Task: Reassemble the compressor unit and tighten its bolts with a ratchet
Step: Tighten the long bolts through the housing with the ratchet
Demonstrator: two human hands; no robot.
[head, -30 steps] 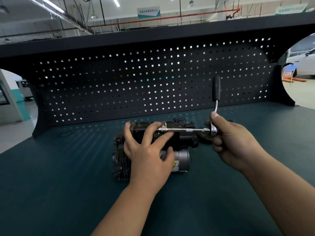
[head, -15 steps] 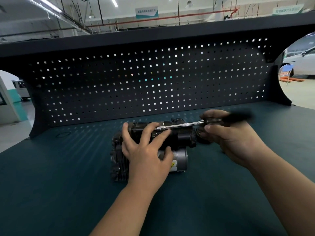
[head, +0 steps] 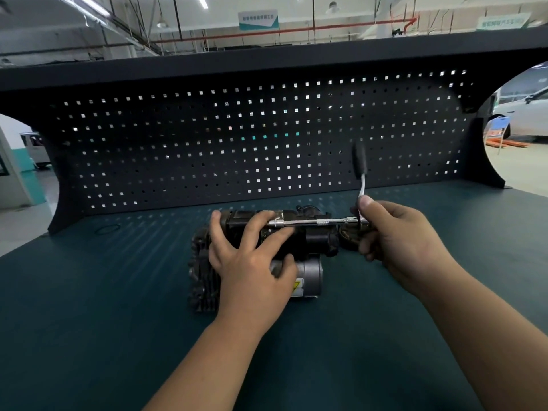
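Observation:
The compressor unit [head: 314, 238], black with a finned dark end at the left and a silver cylinder bearing a yellow label, lies on the teal bench top. My left hand [head: 252, 259] rests on top of it with fingers spread, the fingertips touching the chrome extension bar. The ratchet [head: 360, 173] has its black handle pointing up; its extension bar runs level to the left over the unit. My right hand [head: 394, 235] grips the ratchet at its head, thumb against the shaft. The bolt and socket tip are hidden under my left fingers.
A dark pegboard back panel [head: 267, 143] with a shelf above stands right behind the unit. A thin black ring [head: 107, 229] lies on the bench top [head: 89, 321] at the far left. A white car [head: 525, 114] shows beyond the bench at the right.
The ratchet handle swung from upright down to level toward the right, then back up to upright. My left hand stayed on the compressor.

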